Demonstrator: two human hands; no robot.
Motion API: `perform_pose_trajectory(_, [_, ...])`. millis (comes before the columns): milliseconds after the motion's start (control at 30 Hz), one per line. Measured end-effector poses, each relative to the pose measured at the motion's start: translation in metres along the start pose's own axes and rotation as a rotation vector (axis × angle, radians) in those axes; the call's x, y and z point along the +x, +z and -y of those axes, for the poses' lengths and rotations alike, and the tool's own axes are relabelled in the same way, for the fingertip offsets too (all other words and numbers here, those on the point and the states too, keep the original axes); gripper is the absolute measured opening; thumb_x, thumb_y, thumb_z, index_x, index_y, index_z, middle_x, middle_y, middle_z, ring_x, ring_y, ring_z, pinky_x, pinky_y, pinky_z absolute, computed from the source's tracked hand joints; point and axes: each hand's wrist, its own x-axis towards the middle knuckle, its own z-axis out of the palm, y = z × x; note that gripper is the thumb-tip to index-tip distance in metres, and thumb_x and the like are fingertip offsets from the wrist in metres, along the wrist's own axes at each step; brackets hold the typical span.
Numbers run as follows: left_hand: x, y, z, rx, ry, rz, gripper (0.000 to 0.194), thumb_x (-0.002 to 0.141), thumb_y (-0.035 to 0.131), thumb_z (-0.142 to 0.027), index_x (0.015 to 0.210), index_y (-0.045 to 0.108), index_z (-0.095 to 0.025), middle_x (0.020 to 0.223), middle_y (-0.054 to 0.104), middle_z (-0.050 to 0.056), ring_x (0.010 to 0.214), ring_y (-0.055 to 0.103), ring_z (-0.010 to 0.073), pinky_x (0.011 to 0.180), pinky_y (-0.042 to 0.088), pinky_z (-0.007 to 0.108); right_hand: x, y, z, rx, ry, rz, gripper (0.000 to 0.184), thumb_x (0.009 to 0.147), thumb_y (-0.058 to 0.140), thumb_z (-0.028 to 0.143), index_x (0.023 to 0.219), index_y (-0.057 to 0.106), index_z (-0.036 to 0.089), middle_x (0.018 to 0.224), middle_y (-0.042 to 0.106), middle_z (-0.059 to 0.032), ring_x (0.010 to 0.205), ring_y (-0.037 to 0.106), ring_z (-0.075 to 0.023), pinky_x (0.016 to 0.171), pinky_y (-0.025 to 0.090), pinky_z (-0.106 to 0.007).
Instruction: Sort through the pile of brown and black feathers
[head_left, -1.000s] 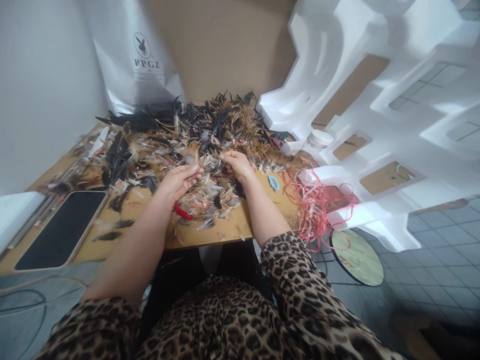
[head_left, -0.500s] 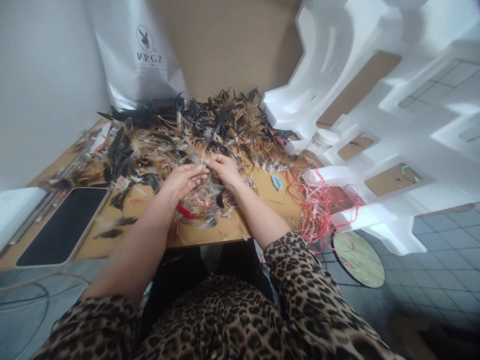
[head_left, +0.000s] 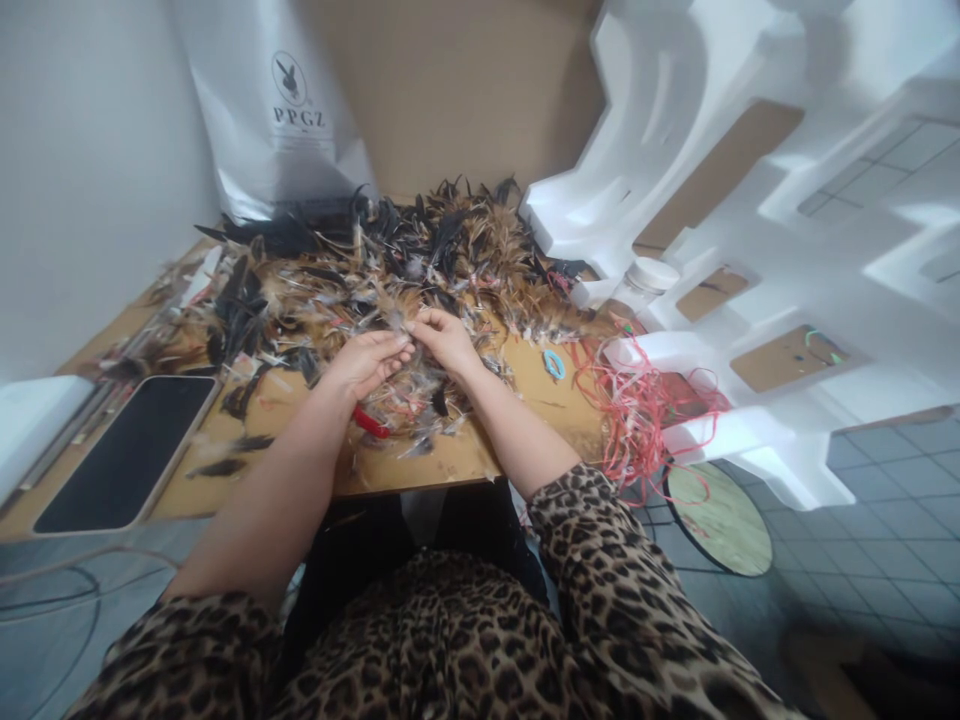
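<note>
My left hand [head_left: 367,362] and my right hand [head_left: 444,340] are close together over the front of a big heap of brown and black feathers [head_left: 330,250]. Thumb and fingers of both are pinched at a light brown feather [head_left: 394,308], whose fluffy end fans out above the fingertips. Its lower end is hidden between the fingers. Loose fluff and small feather scraps [head_left: 420,395] lie on the table below my hands. A red object [head_left: 370,422], possibly a tool handle, rests beside my left wrist, partly covered.
A phone [head_left: 127,450] lies at the left on the wooden table [head_left: 469,455]. Right of my hands are a blue ring [head_left: 554,364], tangled pink strings [head_left: 637,430], a white-lidded jar [head_left: 649,278] and large white foam packing [head_left: 750,200]. A silver bag [head_left: 277,130] stands behind the heap.
My two hands have shifted very slightly to the left, still pinching together at the feather. Everything else stays where it was.
</note>
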Motion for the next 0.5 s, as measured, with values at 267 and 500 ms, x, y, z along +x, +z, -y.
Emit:
perform_pose_trajectory(267, [0.001, -0.002, -0.004, -0.075, 0.046, -0.010, 0.003, 0.068, 0.068, -0.008, 0.070, 0.066, -0.007, 0.062, 0.063, 0.005, 0.050, 0.055, 0.0037, 0.045, 0.042, 0.010, 0.003, -0.009, 0.000, 0.107, 0.102, 0.182, 0.036, 0.058, 0.076, 0.034, 0.084, 0.061, 0.014, 0.065, 0.062, 0.0019, 0.053, 0.052, -0.0044, 0.047, 0.040, -0.015])
perform_pose_trajectory(500, [0.002, -0.006, -0.008, -0.125, 0.111, -0.110, 0.003, 0.070, 0.067, -0.009, 0.068, 0.065, -0.010, 0.067, 0.066, 0.004, 0.052, 0.055, 0.0031, 0.044, 0.042, 0.009, 0.008, -0.017, -0.003, 0.015, 0.026, 0.080, 0.024, 0.065, 0.070, 0.033, 0.078, 0.063, 0.015, 0.054, 0.054, 0.0049, 0.044, 0.043, -0.0033, 0.044, 0.034, -0.016])
